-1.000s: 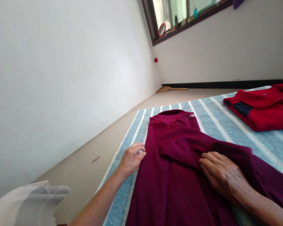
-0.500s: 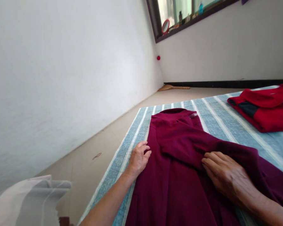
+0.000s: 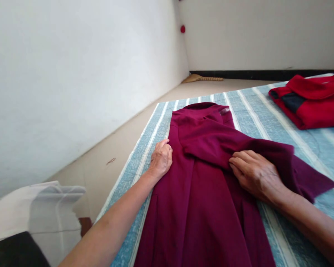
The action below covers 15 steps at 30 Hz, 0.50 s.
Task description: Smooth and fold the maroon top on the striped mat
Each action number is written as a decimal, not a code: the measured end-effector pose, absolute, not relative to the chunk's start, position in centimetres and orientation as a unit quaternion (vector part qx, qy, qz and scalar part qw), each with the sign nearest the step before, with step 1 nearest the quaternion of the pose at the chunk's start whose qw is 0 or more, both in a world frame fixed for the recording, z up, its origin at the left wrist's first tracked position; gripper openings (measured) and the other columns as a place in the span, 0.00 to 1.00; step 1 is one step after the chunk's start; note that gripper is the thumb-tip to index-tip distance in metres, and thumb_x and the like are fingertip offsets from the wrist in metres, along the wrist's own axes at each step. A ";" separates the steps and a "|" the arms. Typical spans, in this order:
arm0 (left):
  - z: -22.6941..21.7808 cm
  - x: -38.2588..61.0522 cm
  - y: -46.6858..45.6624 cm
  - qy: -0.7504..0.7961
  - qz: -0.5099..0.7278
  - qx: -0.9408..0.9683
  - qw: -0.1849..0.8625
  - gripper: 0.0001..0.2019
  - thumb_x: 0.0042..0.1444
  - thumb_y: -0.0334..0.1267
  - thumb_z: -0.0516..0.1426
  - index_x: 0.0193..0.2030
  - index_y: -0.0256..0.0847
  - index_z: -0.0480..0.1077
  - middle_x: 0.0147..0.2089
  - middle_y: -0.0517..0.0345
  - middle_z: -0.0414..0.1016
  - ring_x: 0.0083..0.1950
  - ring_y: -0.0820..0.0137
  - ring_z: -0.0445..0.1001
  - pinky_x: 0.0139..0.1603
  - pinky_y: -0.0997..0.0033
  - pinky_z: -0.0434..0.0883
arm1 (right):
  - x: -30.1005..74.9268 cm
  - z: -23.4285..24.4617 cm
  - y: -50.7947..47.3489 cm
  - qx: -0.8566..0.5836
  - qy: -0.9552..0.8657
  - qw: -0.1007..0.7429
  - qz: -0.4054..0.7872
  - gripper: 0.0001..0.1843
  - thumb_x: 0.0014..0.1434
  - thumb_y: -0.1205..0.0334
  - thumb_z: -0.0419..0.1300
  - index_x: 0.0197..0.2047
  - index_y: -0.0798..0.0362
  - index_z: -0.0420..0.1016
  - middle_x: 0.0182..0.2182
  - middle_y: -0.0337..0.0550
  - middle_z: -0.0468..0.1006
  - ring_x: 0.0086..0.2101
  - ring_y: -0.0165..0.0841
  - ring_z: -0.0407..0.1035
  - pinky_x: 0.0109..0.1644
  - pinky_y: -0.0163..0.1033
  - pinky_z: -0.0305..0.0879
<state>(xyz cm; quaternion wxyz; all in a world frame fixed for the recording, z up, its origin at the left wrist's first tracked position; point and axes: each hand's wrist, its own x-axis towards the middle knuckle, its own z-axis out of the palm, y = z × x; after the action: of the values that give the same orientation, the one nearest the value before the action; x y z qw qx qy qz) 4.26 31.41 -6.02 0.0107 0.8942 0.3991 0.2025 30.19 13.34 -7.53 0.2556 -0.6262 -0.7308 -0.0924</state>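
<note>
A maroon coat (image 3: 208, 207) lies lengthwise on a blue-and-white striped cloth, its collar at the far end. One sleeve (image 3: 269, 148) is laid across the front and runs out to the right, its cuff past the coat's side. My left hand (image 3: 161, 157) is closed on the coat's left edge below the shoulder, fingers curled over the fabric. My right hand (image 3: 254, 172) grips the lower edge of the sleeve; its fingertips are partly hidden in the cloth.
A folded red garment (image 3: 320, 107) with a dark patch lies on the striped cloth (image 3: 250, 100) at the far right. White and grey fabric (image 3: 47, 207) hangs at the lower left. A brush-like tool (image 3: 203, 78) lies on the floor in the corner, beside the white wall (image 3: 80, 66).
The view has tipped downward, so the window has left the frame. My left fingers have curled in on the coat's edge. The sleeve's cuff end now shows fully at the right.
</note>
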 end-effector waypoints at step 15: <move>-1.1 -9.2 32.5 0.657 0.178 0.732 -0.027 0.08 0.50 0.40 0.47 0.22 0.46 0.55 0.32 0.48 0.71 0.47 0.55 0.71 0.54 0.55 0.65 | 29.7 -8.5 13.6 -0.616 -0.724 0.296 -0.091 0.13 0.64 0.68 0.50 0.35 0.54 0.75 0.33 0.46 0.73 0.36 0.37 0.65 0.40 0.40 0.57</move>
<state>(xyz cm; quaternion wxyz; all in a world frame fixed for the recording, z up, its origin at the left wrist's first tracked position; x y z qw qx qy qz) -9.17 32.54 -1.11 -0.0271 0.7324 0.6567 0.1777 29.72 13.65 -8.45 0.2961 -0.6162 -0.7241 -0.0912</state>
